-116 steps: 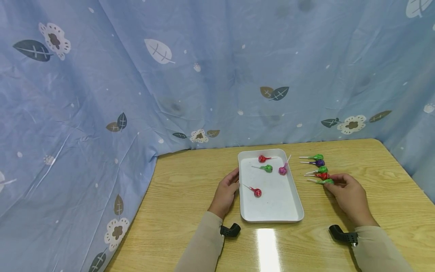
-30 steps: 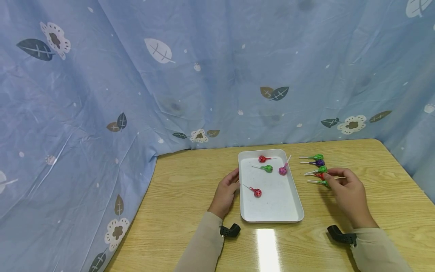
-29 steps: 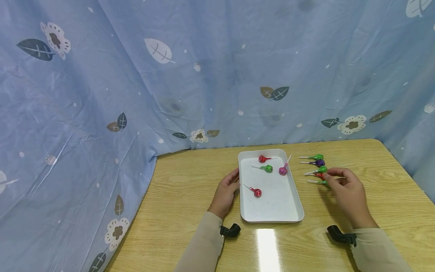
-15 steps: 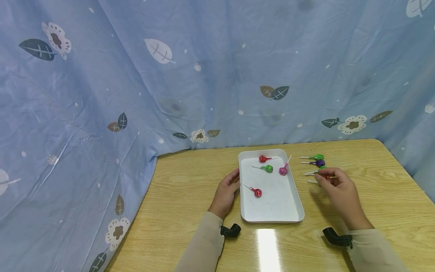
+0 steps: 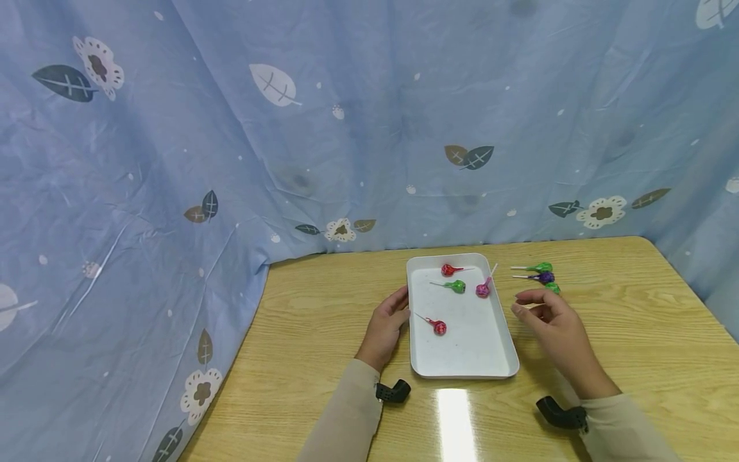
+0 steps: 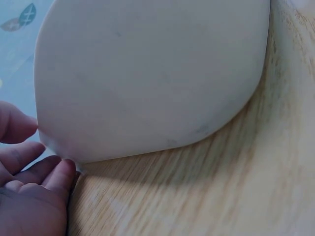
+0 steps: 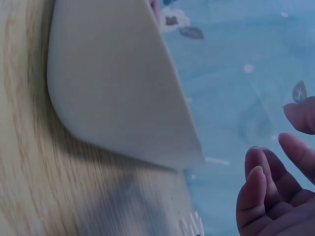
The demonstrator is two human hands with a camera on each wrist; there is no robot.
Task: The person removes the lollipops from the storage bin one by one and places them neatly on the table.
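Note:
My left hand [image 5: 383,329] holds the left side of a white rectangular tray [image 5: 464,369], thumb at the rim and fingertips against the outer wall [image 6: 147,78]. Inside the tray lie a red lollipop [image 5: 447,270] at the back, a green lollipop [image 5: 458,287], a pink lollipop [image 5: 482,290] with its stick over the right rim, and another red lollipop [image 5: 440,328]. Just right of the tray hovers my right hand [image 5: 551,327]; the right wrist view shows its thumb and bent fingers [image 7: 253,191] apart, nothing between them.
On the table [image 5: 652,321] behind my right hand lie a green lollipop [image 5: 544,267], a purple lollipop [image 5: 546,277] and a second green one, partly covered; the hand hides the spot in front of them. A blue patterned curtain [image 5: 369,128] hangs along the back and left.
My right hand has left the lollipops on the right and moved left toward the tray, its fingers parting. The left hand and the tray have stayed in place.

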